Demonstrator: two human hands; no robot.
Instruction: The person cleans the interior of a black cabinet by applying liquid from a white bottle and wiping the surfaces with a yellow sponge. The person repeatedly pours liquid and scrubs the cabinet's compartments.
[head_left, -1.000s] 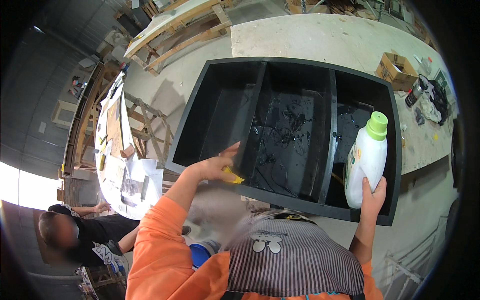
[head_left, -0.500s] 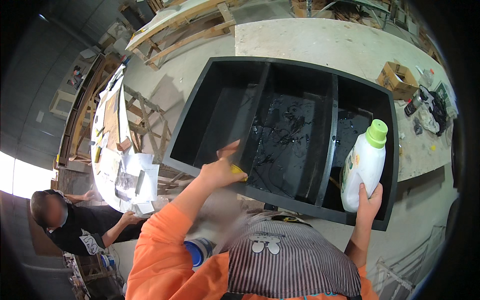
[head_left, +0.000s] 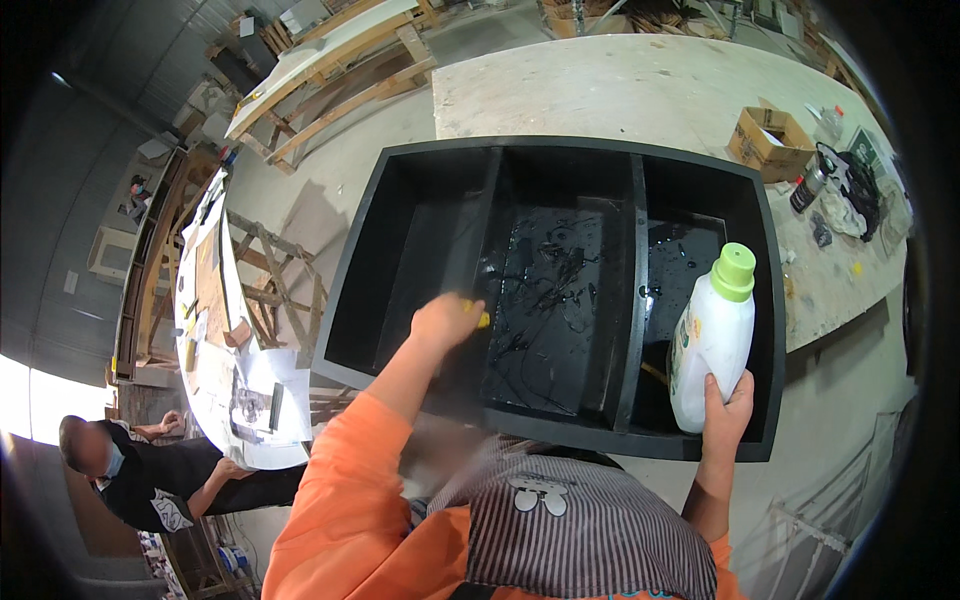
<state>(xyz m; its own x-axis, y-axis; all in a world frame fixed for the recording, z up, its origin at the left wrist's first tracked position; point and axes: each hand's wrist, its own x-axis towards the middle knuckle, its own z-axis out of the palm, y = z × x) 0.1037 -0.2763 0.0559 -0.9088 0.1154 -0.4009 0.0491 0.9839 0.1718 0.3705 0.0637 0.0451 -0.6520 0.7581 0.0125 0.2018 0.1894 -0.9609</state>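
Note:
A black open box (head_left: 350,375) with three compartments lies in front of me. Dark wet streaks and shiny droplets spread over the floors of its middle and right compartments. My left hand (head_left: 446,322) is closed over the left compartment, beside the divider (head_left: 488,225). A small yellow object (head_left: 481,314) sticks out from its fingers; the rest is hidden. At the box's right end, my right hand (head_left: 732,408) grips the lower part of a white plastic bottle (head_left: 715,335) with a light-green cap. The bottle stands tilted over the right compartment, its cap on top.
A pale worktable (head_left: 560,85) extends behind the box, carrying a cardboard box (head_left: 770,140), a dark spray can (head_left: 808,188) and plastic bags (head_left: 858,200). To the left, a person in black (head_left: 180,465) leans at another table (head_left: 265,400) covered with papers. A wooden trestle (head_left: 330,65) stands beyond.
My left hand has moved from the box's front edge inward and slightly right, still closed on the yellow object. My right hand keeps hold of the bottle. The whole view has shifted slightly.

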